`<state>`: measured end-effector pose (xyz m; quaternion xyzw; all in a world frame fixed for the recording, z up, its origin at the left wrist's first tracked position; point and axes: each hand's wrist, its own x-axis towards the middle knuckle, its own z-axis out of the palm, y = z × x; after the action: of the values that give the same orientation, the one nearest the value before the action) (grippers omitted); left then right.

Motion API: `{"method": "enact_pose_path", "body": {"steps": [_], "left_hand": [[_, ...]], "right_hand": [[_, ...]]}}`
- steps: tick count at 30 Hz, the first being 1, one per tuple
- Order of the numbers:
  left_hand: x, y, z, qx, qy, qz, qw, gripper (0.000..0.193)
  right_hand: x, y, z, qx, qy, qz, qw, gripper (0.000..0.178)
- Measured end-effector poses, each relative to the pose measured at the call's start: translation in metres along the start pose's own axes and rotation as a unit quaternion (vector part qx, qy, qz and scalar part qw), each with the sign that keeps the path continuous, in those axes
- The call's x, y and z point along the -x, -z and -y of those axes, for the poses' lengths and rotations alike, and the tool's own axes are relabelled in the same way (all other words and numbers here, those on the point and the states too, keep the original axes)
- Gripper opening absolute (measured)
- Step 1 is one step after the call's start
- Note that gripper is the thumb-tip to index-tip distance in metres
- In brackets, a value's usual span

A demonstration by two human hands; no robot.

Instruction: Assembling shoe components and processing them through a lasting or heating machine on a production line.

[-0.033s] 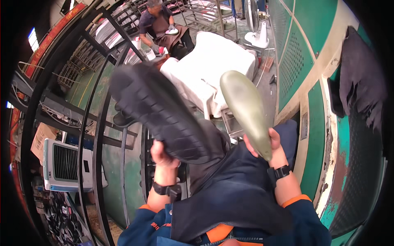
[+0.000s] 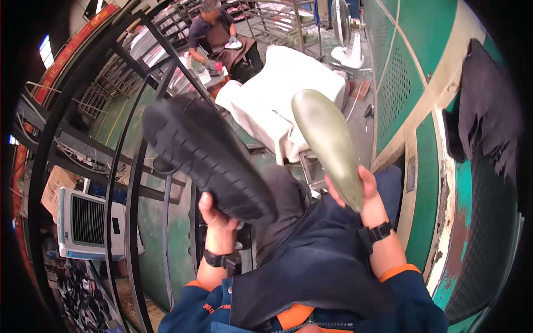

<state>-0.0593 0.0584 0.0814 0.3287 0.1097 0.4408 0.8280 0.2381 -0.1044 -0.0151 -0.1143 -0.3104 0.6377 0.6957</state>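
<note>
- green machine cabinet (image 2: 391, 100), right side: painted panels, one perforated with round holes; pale frame edges chipped and rusted.
- black metal rack (image 2: 132, 222), left side: slim straight bars, bowed by the lens; green floor (image 2: 152, 227) visible between them.
- white cloth (image 2: 302, 75), ahead: draped over a bulky block, folds hanging at the near edge.
- seated co-worker (image 2: 214, 33), beyond the rack: brown apron, gloved, one hand on a white piece (image 2: 233, 45).
- air cooler (image 2: 86, 219), lower left: pale box, dark slatted grille.
- torn cloth (image 2: 488, 105), upper right: dark, ragged lower edge.
- black shoe (image 2: 208, 155), in the left hand: sole turned to view, matte, cross-grooved, toe pointing up and left; in view it overlaps the rack bars, contact cannot be told.
- green shoe last (image 2: 326, 133), in the right hand: smooth, glossy, broad rounded end up, narrow end down at the palm; open room lies between it and the shoe.
- cardboard box (image 2: 55, 191), behind the cooler: brown; contents hidden.
- left hand (image 2: 217, 216): grasping the shoe's heel end, thumb on the near side, other fingers mostly hidden.
- right hand (image 2: 368, 191): wrapped about the last's narrow end, thumb and fingers at opposite sides.
- white container (image 2: 203, 76), near the co-worker: contents too small to tell.
</note>
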Motion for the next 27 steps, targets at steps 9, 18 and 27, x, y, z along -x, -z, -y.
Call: {"method": "enact_pose_path", "body": {"steps": [9, 18, 27], "left_hand": [[0.06, 0.048, -0.051, -0.219, -0.147, -0.089, 0.961, 0.094], [0.067, 0.018, -0.05, -0.724, -0.164, -0.092, 0.664, 0.051], [-0.018, 0.143, -0.099, -0.884, -0.151, -0.125, 0.424, 0.022]], "right_hand": [[-0.164, 0.057, -0.054, -0.06, -0.156, -0.213, 0.963, 0.053], [-0.156, -0.133, -0.121, 0.097, -0.433, -0.028, 0.896, 0.051], [-0.147, -0.1, 0.018, 0.388, -0.377, 0.01, 0.841, 0.045]]}}
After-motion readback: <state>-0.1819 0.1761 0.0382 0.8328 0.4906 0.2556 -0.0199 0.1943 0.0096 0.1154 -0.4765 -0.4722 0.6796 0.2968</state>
